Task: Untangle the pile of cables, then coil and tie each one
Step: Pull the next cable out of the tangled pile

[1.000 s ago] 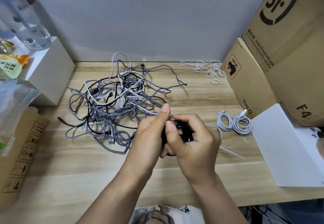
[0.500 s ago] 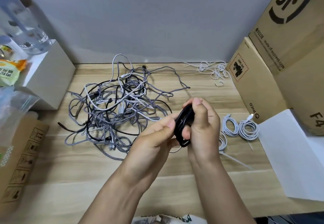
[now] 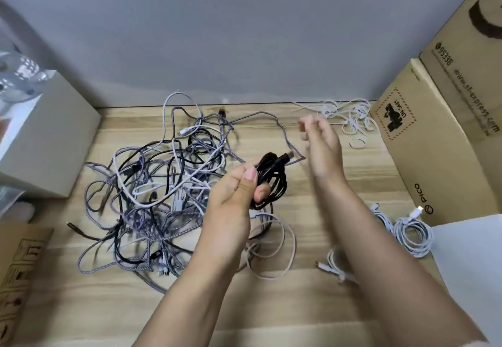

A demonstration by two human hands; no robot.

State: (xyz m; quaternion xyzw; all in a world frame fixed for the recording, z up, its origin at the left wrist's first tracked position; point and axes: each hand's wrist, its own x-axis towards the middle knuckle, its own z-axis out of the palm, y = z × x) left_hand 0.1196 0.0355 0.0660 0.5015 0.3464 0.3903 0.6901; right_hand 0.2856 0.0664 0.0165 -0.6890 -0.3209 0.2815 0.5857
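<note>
A tangled pile of grey, white and black cables covers the left middle of the wooden table. My left hand grips a coiled black cable above the table, just right of the pile. My right hand is raised and blurred, off the coil, reaching toward the loose white ties at the back right; its fingers look loosely bent and I see nothing in them. Coiled white cables lie at the right. A loose white cable loop lies under my left wrist.
Cardboard boxes stand along the right edge, with a white sheet or box in front of them. A white box stands at the left, and a brown cardboard piece lies at the near left. A grey wall runs behind.
My right hand has let go of the black coil and moved up and right toward the back. My left hand now holds the coil alone. The camera has tilted slightly.
</note>
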